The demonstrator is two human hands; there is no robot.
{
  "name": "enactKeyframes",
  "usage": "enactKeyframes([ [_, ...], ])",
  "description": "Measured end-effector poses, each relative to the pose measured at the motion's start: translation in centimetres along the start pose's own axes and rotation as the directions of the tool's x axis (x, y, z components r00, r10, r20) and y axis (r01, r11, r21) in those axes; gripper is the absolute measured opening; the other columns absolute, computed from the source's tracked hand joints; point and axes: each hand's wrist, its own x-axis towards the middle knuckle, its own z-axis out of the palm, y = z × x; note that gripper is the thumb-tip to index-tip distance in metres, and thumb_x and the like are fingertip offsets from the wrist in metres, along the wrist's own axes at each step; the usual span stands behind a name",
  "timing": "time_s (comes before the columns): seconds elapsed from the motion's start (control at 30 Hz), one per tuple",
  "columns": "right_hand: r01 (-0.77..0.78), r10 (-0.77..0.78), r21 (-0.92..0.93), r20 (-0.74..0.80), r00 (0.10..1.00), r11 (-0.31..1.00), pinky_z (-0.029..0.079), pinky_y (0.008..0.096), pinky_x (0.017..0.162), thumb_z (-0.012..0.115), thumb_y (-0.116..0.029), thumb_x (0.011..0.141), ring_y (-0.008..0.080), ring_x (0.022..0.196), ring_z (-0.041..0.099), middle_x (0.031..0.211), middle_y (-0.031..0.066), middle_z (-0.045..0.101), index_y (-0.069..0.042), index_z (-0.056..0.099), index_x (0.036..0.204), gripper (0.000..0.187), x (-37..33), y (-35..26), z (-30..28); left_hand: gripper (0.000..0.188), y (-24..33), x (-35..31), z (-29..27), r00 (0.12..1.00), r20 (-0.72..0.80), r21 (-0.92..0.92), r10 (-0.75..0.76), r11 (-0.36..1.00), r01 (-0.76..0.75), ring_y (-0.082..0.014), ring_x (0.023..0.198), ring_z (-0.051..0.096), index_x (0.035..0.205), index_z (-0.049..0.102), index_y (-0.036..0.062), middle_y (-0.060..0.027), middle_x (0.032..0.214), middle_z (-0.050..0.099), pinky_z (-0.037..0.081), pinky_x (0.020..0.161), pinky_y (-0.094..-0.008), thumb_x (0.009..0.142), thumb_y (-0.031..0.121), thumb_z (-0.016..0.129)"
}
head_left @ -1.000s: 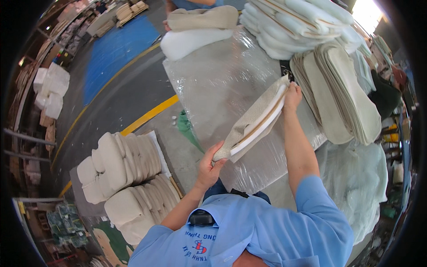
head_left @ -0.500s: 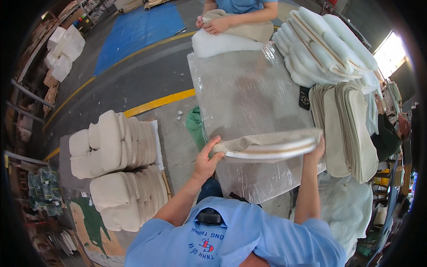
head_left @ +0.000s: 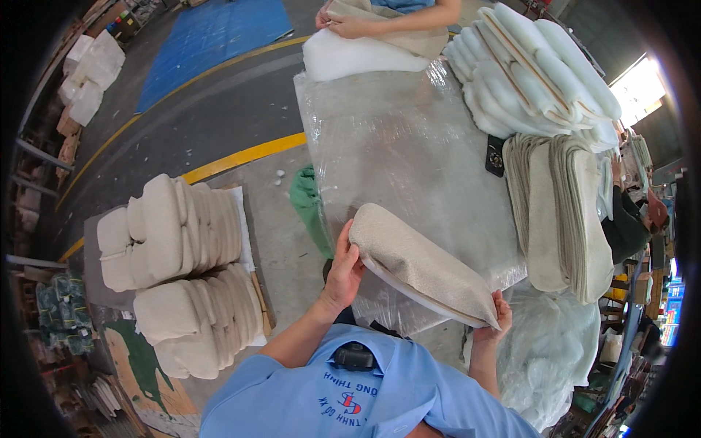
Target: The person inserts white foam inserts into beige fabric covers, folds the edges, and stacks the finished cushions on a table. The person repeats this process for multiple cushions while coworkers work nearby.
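Note:
A long beige cushion is held tilted over the near edge of the plastic-wrapped table, its fabric side up. A strip of white padding shows along its near long side. My left hand is closed on its left end, thumb toward the near side. At the lower right corner my right hand grips the cushion's end, fingers curled round the fabric. Across the table, a co-worker's hands handle a beige cover over white padding.
Beige cushions stand in two stacked rows at the left. White padding pieces pile up at the far right, with folded beige covers nearer. A black object lies beside them. A green bag hangs by the table's left edge.
The cushion has turned from level and edge-on to slanting down rightward, fabric face now up. My right hand has come lower and nearer to me; both hands still hold it.

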Motion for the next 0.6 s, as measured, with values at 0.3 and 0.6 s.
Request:
enactKeyframes([
  [0.3,-0.149,0.146,-0.243,-0.033,0.989,0.959,0.05,0.0476,0.114,0.057,-0.02,0.101,0.0292,0.127,0.063,0.14,0.0151,0.063,-0.001,0.058,0.139,0.042,0.1,0.3,0.4,0.064,0.4,0.7,-1.2,0.996,-0.004,0.288,0.088,0.954,-0.083,-0.0165,0.143,0.048,0.168,0.03,0.0042,-0.0104,0.159,0.049,0.038,0.12,-0.0339,0.111,0.013,0.057],
  [0.6,-0.504,0.521,-0.338,-0.048,0.852,0.795,0.045,0.0508,0.119,0.045,-0.048,0.114,0.0314,0.146,0.051,0.161,0.0105,0.052,-0.011,0.044,0.161,0.06,-0.8,2.1,-5.9,0.084,0.8,-3.7,-2.1,0.959,0.193,0.389,-0.209,0.913,0.121,-0.0227,0.156,0.037,0.169,0.026,0.0032,-0.0122,0.167,0.039,0.025,0.129,-0.0368,0.092,-0.007,0.057],
])
